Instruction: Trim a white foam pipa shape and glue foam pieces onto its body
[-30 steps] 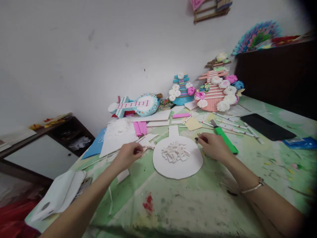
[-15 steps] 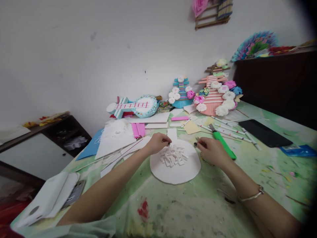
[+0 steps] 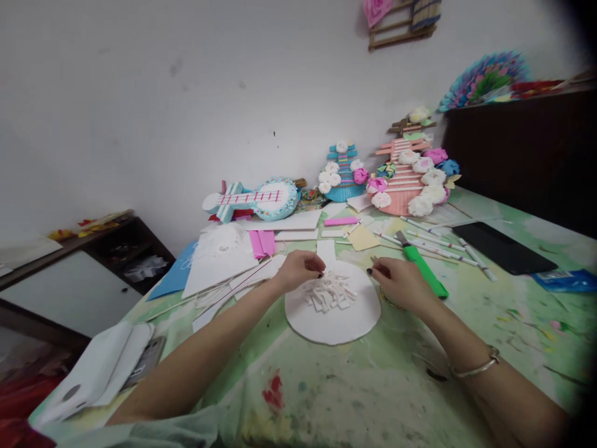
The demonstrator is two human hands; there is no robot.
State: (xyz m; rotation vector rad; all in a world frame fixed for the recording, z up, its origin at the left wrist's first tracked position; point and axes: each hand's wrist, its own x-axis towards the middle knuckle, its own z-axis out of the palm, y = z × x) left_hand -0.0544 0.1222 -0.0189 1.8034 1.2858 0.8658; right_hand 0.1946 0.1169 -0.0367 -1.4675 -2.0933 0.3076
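Observation:
A white lute-shaped board [image 3: 333,330] with a short neck lies flat on the table. On its upper half sits a loose pile of small white strips [image 3: 330,294]. My left hand [image 3: 301,270] is over the left edge of the pile, thumb and fingers closed in a pinch; what they hold, if anything, cannot be made out. At the board's right edge my right hand [image 3: 398,281] is also pinched closed. A small greyish tip shows above its fingers, too small to name. Close to that hand lies a green utility knife [image 3: 425,271].
Behind the board stand a pale blue banjo-like model [image 3: 275,208], a blue one [image 3: 344,190] and a pink one [image 3: 398,199] with paper flowers. Pens [image 3: 436,246] and a black tablet [image 3: 504,247] lie right. White sheets [image 3: 219,261] and a white case [image 3: 88,373] are left.
The view has shifted slightly, moving the scene a little to the right. Both hands keep nearly the same closed pose, with the left fingertips slightly closer to the pile.

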